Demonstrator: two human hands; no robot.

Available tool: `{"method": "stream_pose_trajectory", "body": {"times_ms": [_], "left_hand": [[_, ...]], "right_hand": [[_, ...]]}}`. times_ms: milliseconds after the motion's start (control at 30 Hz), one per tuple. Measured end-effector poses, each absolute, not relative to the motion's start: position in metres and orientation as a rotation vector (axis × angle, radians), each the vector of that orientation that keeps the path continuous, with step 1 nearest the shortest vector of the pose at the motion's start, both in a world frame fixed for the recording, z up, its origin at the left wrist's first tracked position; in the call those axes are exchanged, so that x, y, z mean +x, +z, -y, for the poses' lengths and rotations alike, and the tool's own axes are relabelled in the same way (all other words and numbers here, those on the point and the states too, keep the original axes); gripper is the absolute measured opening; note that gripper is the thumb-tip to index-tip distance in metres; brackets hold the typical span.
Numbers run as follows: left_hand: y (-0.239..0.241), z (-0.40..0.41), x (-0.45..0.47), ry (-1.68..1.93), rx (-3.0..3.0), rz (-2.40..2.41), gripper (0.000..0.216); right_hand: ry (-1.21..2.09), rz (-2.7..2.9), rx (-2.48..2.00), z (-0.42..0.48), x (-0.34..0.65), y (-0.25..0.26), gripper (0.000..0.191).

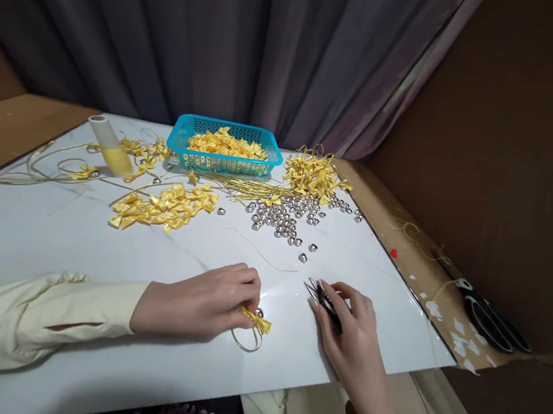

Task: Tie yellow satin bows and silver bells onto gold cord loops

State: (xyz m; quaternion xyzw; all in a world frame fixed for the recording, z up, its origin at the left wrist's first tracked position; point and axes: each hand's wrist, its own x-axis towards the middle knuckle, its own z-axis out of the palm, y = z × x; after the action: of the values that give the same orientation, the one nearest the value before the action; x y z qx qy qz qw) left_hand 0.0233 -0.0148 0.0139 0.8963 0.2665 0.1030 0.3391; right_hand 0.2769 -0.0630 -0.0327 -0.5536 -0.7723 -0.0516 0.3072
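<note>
My left hand rests on the white tabletop with its fingers curled, pinching a small yellow ribbon bow that has a gold cord loop and a silver bead beside it. My right hand lies to the right of it, fingers closed round small dark snips whose tips point up and left. The two hands are a short gap apart near the table's front edge.
A teal basket of yellow bows stands at the back, with loose bow piles, gold cord loops, silver heart beads and a glue bottle around it. Black scissors lie on the brown board at right.
</note>
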Motion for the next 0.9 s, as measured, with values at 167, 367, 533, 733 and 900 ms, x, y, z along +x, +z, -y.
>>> {"method": "stream_pose_trajectory", "body": {"times_ms": [167,367,533,733,900], "left_hand": [[0.014,0.016,0.024,0.276,2.312,-0.753,0.015],[0.017,0.019,0.025,0.305,2.298,-0.793,0.010],[0.016,0.023,0.024,0.399,2.248,-0.763,0.014],[0.018,0.026,0.025,0.456,2.237,-0.862,0.013],[0.028,0.024,0.026,0.408,2.056,-0.956,0.013]], "right_hand": [[0.213,2.125,-1.210,0.084,0.245,-0.018,0.036],[0.527,2.045,-1.040,0.090,0.215,-0.015,0.031],[0.583,1.874,-1.108,0.085,0.211,-0.011,0.018],[0.511,1.757,-1.138,0.083,0.205,-0.008,0.014],[0.420,1.722,-1.166,0.083,0.207,-0.008,0.014]]}}
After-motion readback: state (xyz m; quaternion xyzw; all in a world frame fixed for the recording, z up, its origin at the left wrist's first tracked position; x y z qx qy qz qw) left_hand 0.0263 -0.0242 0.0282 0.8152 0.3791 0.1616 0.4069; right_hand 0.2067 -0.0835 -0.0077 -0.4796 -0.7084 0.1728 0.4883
